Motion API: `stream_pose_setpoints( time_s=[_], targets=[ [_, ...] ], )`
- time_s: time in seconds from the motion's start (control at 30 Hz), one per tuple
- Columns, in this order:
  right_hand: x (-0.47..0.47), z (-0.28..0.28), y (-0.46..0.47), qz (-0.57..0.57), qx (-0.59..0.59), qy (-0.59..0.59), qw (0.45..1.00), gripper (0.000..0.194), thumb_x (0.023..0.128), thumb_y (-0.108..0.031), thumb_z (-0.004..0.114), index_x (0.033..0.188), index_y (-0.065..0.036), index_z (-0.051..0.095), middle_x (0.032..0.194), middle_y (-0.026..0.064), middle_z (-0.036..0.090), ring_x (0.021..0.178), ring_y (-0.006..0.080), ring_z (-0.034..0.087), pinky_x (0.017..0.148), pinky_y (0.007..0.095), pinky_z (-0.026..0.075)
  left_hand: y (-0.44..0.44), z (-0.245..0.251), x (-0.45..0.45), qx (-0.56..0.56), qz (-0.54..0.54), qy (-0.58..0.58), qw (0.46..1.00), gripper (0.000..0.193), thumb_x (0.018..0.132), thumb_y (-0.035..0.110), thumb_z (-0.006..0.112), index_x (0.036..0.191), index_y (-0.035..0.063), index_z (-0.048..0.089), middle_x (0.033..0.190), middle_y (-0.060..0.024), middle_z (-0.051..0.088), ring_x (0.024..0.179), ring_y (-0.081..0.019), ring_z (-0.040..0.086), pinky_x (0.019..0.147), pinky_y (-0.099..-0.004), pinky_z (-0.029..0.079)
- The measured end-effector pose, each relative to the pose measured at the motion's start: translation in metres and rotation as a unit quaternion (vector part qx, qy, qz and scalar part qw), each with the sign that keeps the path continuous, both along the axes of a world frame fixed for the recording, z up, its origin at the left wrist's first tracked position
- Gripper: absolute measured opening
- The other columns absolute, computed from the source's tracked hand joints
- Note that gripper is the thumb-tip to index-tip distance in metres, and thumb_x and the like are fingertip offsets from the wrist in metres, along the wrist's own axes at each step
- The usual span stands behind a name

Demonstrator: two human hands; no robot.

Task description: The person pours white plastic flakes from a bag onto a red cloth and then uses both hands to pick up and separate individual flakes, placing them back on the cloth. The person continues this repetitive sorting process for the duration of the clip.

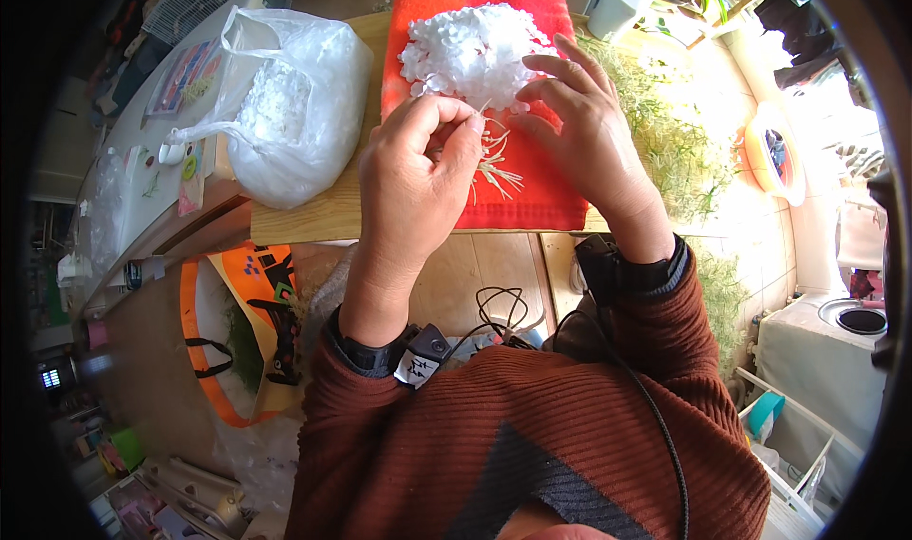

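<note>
Between thumb and fingers, my left hand [425, 162] pinches a pale, thin-branched artificial plant sprig [499, 169], whose tips spread downward over a folded red cloth [531, 209]. My right hand [588, 123] reaches over the cloth with its fingers apart, by the right edge of a heap of small white petal-like pieces [474, 52]. Whether its fingertips touch a piece I cannot tell. The heap lies on the upper part of the cloth, which rests on a wooden board [306, 223].
A white plastic bag [313, 134] holding more white pieces stands left of the cloth. Green artificial sprigs [662, 120] spread along the right side. An orange-rimmed bag [189, 312] with greenery sits below left. Black cables [499, 312] hang near my lap.
</note>
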State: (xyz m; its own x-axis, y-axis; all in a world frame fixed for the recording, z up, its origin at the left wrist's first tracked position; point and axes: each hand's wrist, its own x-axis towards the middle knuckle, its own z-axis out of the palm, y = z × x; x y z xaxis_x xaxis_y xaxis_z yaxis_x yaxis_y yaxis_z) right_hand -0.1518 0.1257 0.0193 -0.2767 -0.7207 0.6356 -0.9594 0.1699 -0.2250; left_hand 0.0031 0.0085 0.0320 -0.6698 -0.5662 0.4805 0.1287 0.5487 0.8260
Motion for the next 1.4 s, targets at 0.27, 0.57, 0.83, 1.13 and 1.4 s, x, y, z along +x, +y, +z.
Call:
stream_pose_setpoints(
  time_s=[0.27,0.57,0.83,1.13,1.4],
  targets=[
    [-0.005,-0.003,-0.002,0.017,-0.033,-0.059,0.998,0.011,0.081,-0.012,0.069,0.087,-0.004,0.068,0.113,0.0099,0.066,0.126,0.0351,0.049,0.106,0.0449,0.039,0.000,0.001,0.000,-0.002,-0.002,0.010,1.000,0.008,0.086,0.002,0.065,0.080,-0.0005,0.061,0.074,-0.0087,0.066,0.062,-0.0158,0.064,0.057,-0.0288,0.050],
    [0.000,0.006,0.000,0.006,-0.050,-0.049,0.998,0.006,0.082,-0.010,0.068,0.084,-0.005,0.067,0.116,0.0110,0.065,0.126,0.0369,0.048,0.106,0.0472,0.038,0.001,0.002,0.000,0.010,0.004,-0.020,1.000,0.008,0.085,0.003,0.065,0.079,0.0002,0.060,0.071,-0.0077,0.065,0.060,-0.0154,0.064,0.055,-0.0288,0.049],
    [0.002,0.005,0.004,0.049,0.026,-0.012,0.998,0.009,0.081,-0.011,0.069,0.085,-0.004,0.067,0.114,0.0096,0.066,0.125,0.0348,0.050,0.106,0.0462,0.039,0.000,0.000,0.000,0.019,0.008,-0.018,1.000,0.007,0.085,0.002,0.065,0.079,-0.0002,0.061,0.070,-0.0075,0.065,0.060,-0.0137,0.063,0.055,-0.0282,0.048],
    [0.015,0.018,0.007,0.107,-0.093,-0.483,0.864,0.010,0.090,-0.011,0.066,0.092,-0.001,0.066,0.097,0.0077,0.069,0.095,0.0176,0.066,0.085,0.0286,0.051,0.012,0.009,0.002,0.166,-0.037,-0.012,0.985,0.009,0.088,0.003,0.064,0.080,-0.0010,0.061,0.066,0.0004,0.061,0.060,-0.0038,0.054,0.054,-0.0219,0.044],
    [0.029,0.019,0.003,0.214,-0.160,-0.716,0.645,0.014,0.095,-0.012,0.061,0.098,0.001,0.062,0.094,0.0078,0.068,0.090,0.0156,0.067,0.086,0.0285,0.053,0.015,0.011,0.002,0.203,-0.047,-0.011,0.978,0.009,0.088,0.003,0.064,0.080,-0.0010,0.061,0.066,0.0019,0.060,0.061,-0.0018,0.053,0.054,-0.0206,0.043]
  ],
)
